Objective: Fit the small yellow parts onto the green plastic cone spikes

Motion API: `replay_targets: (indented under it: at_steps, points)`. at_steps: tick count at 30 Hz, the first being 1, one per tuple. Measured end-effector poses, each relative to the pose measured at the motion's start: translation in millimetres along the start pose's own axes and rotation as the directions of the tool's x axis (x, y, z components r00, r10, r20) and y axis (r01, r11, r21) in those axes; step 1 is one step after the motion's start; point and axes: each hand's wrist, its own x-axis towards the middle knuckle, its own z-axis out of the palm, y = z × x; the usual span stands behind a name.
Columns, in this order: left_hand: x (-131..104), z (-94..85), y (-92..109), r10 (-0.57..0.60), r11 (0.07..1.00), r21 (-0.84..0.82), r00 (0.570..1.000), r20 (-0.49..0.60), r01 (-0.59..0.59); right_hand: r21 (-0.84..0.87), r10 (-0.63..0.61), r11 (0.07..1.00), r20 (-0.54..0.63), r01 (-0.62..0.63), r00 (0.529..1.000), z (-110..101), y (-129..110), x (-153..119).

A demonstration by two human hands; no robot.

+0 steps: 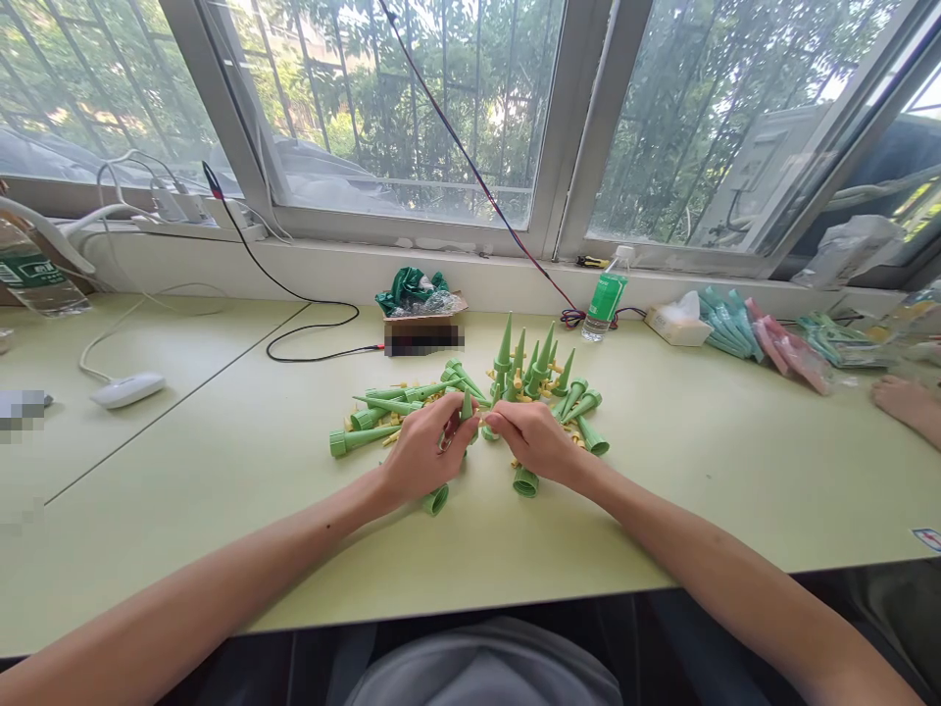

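Note:
My left hand [426,443] is closed around a green plastic spike [467,406], its pointed tip showing above the fingers. Close beside it, my right hand [535,437] has its fingers pinched together at the spike's side; what they hold is too small to make out. Several green spikes lie in a pile [360,438] with small yellow pieces to the left. Behind my right hand, more green spikes [544,361] stand upright, tips up, with yellow pieces on them. A loose green spike [524,481] lies in front of my right hand, its open end facing me.
On the pale green table [368,579], a cardboard box [426,319] with green plastic stands behind the spikes. A water bottle [607,296], tissue pack [677,322] and bagged items [790,348] are at the back right. Another person's hand [908,404] rests at the right edge.

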Motion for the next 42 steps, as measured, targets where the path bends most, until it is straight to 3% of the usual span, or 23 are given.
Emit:
replay_targets:
  at_steps: [7, 14, 42]
  points:
    - [-0.5, 1.5, -2.2, 0.012, 1.000, 0.007, 1.000, -0.010, -0.012, 0.023, 0.011, 1.000, -0.029, -0.010, 1.000, 0.2, -1.4, 0.5]
    - [0.0, 3.2, -5.2, -0.062, 0.998, -0.026, 0.997, -0.044, 0.061, 0.106, 0.009, 0.994, -0.096, 0.001, 0.995, 0.5, -4.7, -0.2]
    - [-0.4, 0.8, -3.9, 0.016, 1.000, -0.020, 0.999, -0.031, -0.017, 0.110, 0.003, 0.994, -0.010, -0.002, 1.000, -0.5, -1.1, -0.8]
